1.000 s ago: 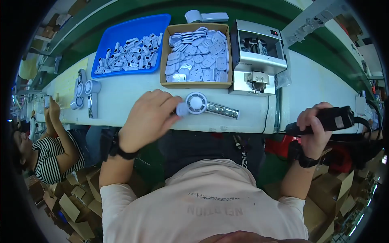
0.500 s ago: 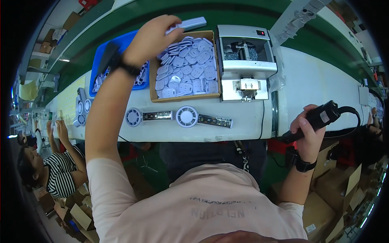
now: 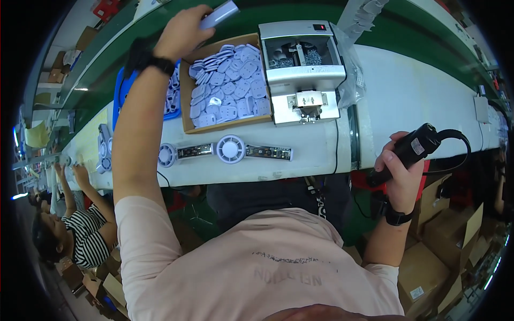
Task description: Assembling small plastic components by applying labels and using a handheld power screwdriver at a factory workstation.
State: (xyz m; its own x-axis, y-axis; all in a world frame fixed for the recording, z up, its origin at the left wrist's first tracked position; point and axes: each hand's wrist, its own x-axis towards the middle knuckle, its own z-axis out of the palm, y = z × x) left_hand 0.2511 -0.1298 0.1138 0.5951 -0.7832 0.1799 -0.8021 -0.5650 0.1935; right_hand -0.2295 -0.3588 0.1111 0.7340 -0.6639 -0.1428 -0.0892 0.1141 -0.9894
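At the far side of the bench, my left hand [image 3: 184,31] is closed on the left end of a long pale lavender plastic casing [image 3: 220,14], held slanted beyond the cardboard box. My right hand [image 3: 402,172] grips a black electric screwdriver [image 3: 412,152] at the right, tip pointing down-left and cord looping from its upper end. Two handheld fan parts lie near the front edge: one fan [image 3: 231,149] with its circuit board exposed in the handle, and a second fan [image 3: 167,155] to its left, partly behind my left forearm.
An open cardboard box [image 3: 227,128] holds many pale plastic plates. Left of it, a blue tray [image 3: 119,99] is partly hidden by my arm. A silver screw feeder [image 3: 305,75] stands to the box's right. More fan parts [image 3: 104,150] lie left, near a co-worker in stripes [image 3: 88,243].
The casing in my left hand has tilted more steeply and shifted slightly up-left relative to the box. The whole view has shifted a little. My right hand still holds the screwdriver.
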